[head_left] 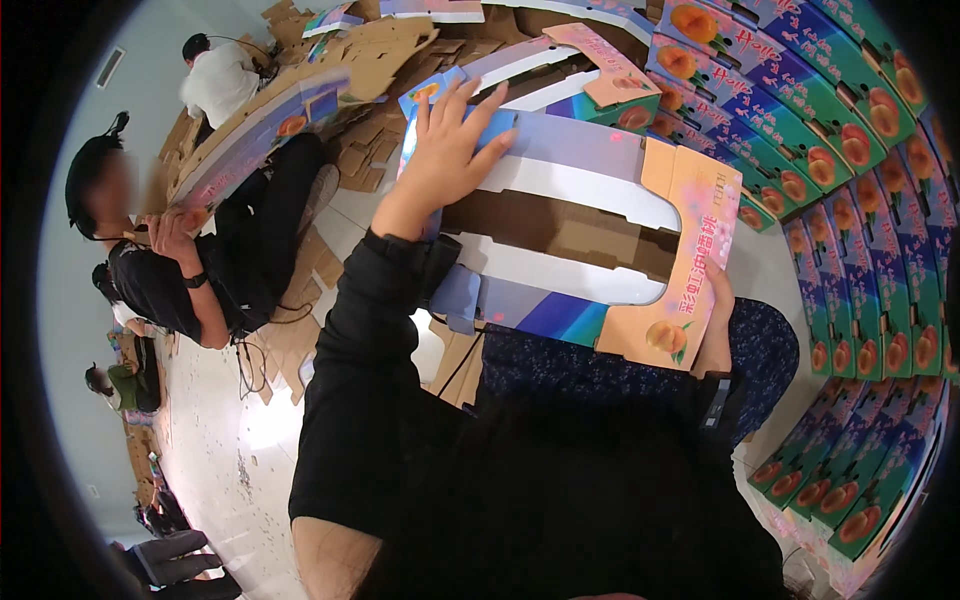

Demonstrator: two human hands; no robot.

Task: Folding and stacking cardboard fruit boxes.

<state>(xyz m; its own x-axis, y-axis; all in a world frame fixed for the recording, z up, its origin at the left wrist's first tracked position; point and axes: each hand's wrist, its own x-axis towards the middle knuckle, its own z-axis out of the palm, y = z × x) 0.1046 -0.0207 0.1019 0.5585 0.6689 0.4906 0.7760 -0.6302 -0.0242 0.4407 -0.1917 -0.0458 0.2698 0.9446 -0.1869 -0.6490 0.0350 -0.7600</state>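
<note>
A printed cardboard fruit box (pixel 667 325) lies across my lap, its long top opening showing brown cardboard inside. Orange, pink and purple panels with peach pictures cover it. My left hand (pixel 445 145) rests with fingers spread on the blue flap at the box's far left corner. A blue flap (pixel 458 298) sticks out at the near left corner. At the right end, my right hand (pixel 717 315) grips the box from outside, its fingers partly hidden behind the orange end panel. Just beyond stands another box (pixel 618 78) with a similar opening.
Stacked printed boxes (pixel 850 260) rise along the right side. Flattened cardboard (pixel 365 150) litters the floor at the far left. A seated co-worker (pixel 190 260) holds a cardboard piece (pixel 255 150) on the left. More people sit farther back along the wall.
</note>
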